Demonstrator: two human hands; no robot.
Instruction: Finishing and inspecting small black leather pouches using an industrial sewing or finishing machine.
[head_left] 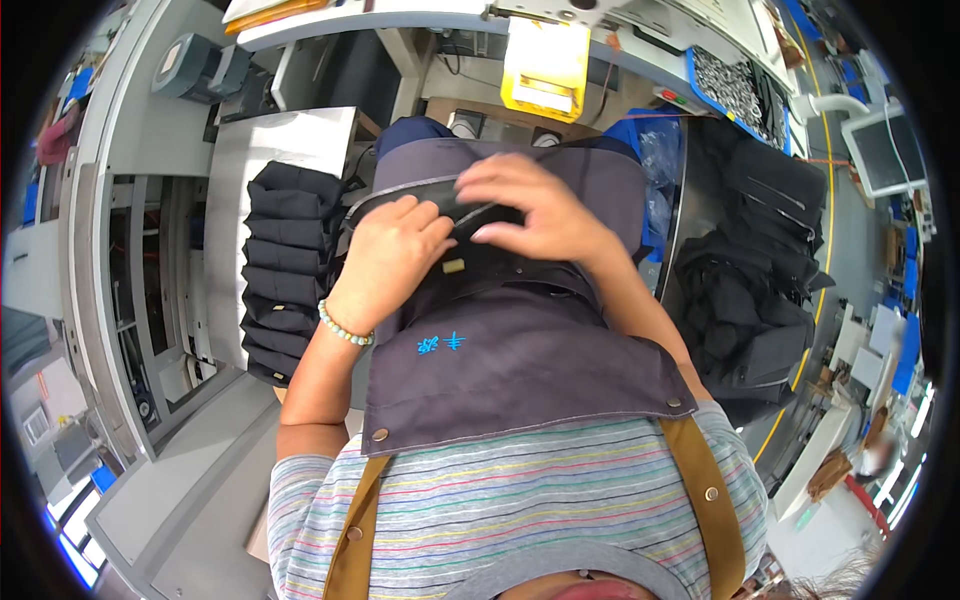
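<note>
Striped grey shirt [560, 500] fills the foreground, mustard straps [703, 470] running from its shoulders to a dark grey apron [560, 360] marked with blue characters. On the apron's lap, a black fabric piece [485, 265] with a small yellowish tag [454, 266] lies between two bare hands at work. The left hand [400, 245], a beaded bracelet [345, 325] at its wrist, curls its fingers tight on the left side of the piece. The right hand [535, 205] is loose, fingers spread above the same cloth; blur makes it impossible to tell whether the fingertips touch. To the apron's left, a row of folded black items [290, 270] lines a pale metal table [228, 240]. To the apron's right, past blue and clear plastic [655, 170], sits a heap of black items [750, 280]. Beyond the apron's far edge, a yellow fixture [545, 70] catches bright light; far to the apron's right, a blue-rimmed tray [692, 70] holds small, shiny pieces.
</note>
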